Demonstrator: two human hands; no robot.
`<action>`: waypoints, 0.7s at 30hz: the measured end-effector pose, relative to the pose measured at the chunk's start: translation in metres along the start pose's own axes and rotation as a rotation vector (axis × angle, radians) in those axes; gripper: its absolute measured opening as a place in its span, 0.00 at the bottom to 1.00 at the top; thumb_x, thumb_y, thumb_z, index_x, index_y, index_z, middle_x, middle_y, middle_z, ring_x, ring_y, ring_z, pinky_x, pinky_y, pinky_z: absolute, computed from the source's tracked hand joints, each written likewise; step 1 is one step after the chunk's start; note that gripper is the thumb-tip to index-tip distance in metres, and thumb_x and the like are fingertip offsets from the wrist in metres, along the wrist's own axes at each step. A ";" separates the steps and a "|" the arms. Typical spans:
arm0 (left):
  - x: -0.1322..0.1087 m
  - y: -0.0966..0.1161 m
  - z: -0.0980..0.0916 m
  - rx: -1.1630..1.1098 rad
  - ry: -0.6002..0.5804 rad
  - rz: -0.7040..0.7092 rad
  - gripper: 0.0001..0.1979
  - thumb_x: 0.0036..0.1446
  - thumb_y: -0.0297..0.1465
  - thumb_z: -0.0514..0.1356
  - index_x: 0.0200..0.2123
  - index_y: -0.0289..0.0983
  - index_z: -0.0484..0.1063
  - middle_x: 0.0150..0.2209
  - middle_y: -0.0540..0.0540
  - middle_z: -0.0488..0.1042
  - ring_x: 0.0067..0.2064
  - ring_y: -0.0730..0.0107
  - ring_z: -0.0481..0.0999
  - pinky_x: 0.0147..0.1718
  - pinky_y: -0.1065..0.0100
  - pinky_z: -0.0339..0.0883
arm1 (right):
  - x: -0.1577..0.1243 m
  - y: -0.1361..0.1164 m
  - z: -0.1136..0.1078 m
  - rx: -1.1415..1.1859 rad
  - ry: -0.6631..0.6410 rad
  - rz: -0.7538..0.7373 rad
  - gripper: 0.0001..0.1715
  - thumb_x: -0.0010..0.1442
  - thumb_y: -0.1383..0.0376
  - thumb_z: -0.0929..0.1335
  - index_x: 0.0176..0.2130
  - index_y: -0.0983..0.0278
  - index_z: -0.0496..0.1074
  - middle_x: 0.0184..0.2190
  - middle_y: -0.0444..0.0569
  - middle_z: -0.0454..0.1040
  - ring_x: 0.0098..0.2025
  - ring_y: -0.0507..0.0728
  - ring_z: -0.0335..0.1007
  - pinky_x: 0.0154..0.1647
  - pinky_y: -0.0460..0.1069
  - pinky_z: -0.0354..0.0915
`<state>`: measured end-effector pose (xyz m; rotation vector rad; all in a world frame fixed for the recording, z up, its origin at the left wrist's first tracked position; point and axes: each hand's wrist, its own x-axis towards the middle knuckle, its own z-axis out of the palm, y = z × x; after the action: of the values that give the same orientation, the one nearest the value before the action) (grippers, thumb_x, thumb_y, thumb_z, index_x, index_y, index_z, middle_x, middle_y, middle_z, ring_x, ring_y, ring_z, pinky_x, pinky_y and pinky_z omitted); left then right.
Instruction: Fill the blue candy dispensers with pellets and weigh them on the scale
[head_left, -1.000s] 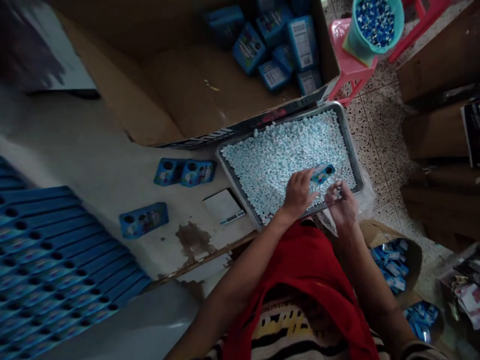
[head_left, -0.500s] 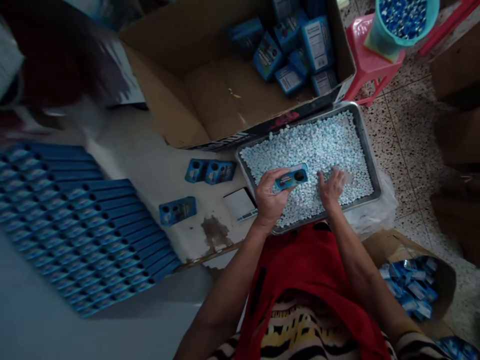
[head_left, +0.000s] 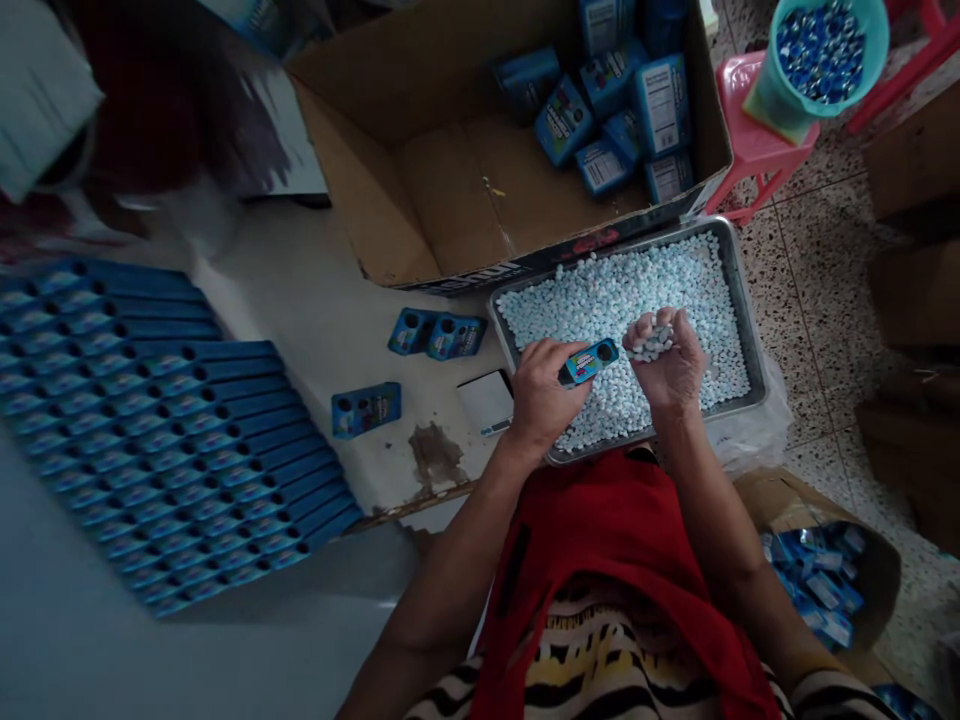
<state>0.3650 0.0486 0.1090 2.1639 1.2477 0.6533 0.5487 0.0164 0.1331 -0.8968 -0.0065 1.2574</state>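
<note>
- Raised off the heap since half a second ago: right hand (head_left: 667, 365), then spread flat on the pellets, now turned palm-up above the metal tray (head_left: 739, 300), fingers (head_left: 681, 328) curled shut round a clutch of pale pellets (head_left: 651, 343).
- Drawn a little nearer to it: left hand (head_left: 541, 395), fingers pinched narrow on a small blue box (head_left: 591, 360), round hole at the box's right end facing up, held over the near part of the tray.
- Box end and right fist just beside each other; touching or not, cannot tell.
- Step in hand, by the look of it: scooping finished, filling not yet begun, with pellets gathered and none seen at the hole.
- Called for next, as a judgement: bringing the fist over the hole, tipping it and easing the fingers for a thin trickle, with the box kept level and above the tray so that strays fall back in.
- On the bench (head_left: 300, 300) to the left: two like boxes (head_left: 436, 335) side by side, a single box (head_left: 366, 410) nearer, a white card-like item (head_left: 487, 400) at the tray's corner, and rows of flat blue packs (head_left: 150, 420) well apart.
- Behind the tray: open cardboard carton (head_left: 450, 150) holding blue packets.
- Beyond it: teal bucket (head_left: 817, 60) of blue caps on a pink stool (head_left: 750, 130).
</note>
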 end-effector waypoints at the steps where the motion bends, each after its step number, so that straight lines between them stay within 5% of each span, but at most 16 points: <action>1: 0.001 0.001 0.002 -0.018 -0.016 -0.007 0.19 0.53 0.24 0.74 0.48 0.42 0.83 0.42 0.46 0.83 0.46 0.55 0.81 0.48 0.57 0.75 | -0.002 0.000 0.008 -0.054 -0.002 -0.036 0.23 0.65 0.45 0.74 0.31 0.57 0.68 0.27 0.42 0.66 0.30 0.52 0.66 0.36 0.48 0.70; 7: 0.003 0.012 0.013 -0.090 -0.033 -0.029 0.17 0.54 0.26 0.74 0.48 0.42 0.82 0.41 0.47 0.83 0.44 0.57 0.81 0.47 0.59 0.74 | -0.008 0.010 0.023 -0.393 0.022 -0.192 0.33 0.64 0.43 0.72 0.23 0.57 0.56 0.23 0.42 0.57 0.29 0.54 0.58 0.36 0.51 0.66; 12: 0.003 0.013 0.021 -0.152 -0.037 -0.086 0.18 0.54 0.26 0.76 0.48 0.41 0.82 0.42 0.47 0.83 0.46 0.57 0.81 0.49 0.59 0.74 | -0.002 0.007 0.021 -0.244 0.033 -0.219 0.38 0.67 0.49 0.72 0.22 0.58 0.47 0.20 0.39 0.47 0.25 0.53 0.50 0.32 0.49 0.62; 16: -0.006 0.004 0.025 -0.294 0.022 -0.202 0.20 0.55 0.27 0.77 0.50 0.41 0.81 0.46 0.46 0.83 0.50 0.58 0.82 0.52 0.59 0.76 | 0.008 -0.013 -0.008 -0.014 0.138 -0.095 0.40 0.72 0.50 0.70 0.24 0.59 0.42 0.19 0.37 0.41 0.22 0.52 0.44 0.26 0.47 0.59; 21: -0.015 -0.003 0.024 -0.473 0.050 -0.268 0.17 0.57 0.29 0.77 0.49 0.41 0.82 0.48 0.45 0.83 0.52 0.59 0.84 0.55 0.59 0.78 | 0.010 -0.027 -0.071 -0.047 0.384 0.213 0.32 0.73 0.52 0.72 0.25 0.59 0.57 0.16 0.32 0.47 0.18 0.48 0.44 0.20 0.42 0.54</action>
<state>0.3721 0.0313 0.0879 1.5740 1.2318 0.7977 0.6068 -0.0168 0.0968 -1.1921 0.3732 1.2657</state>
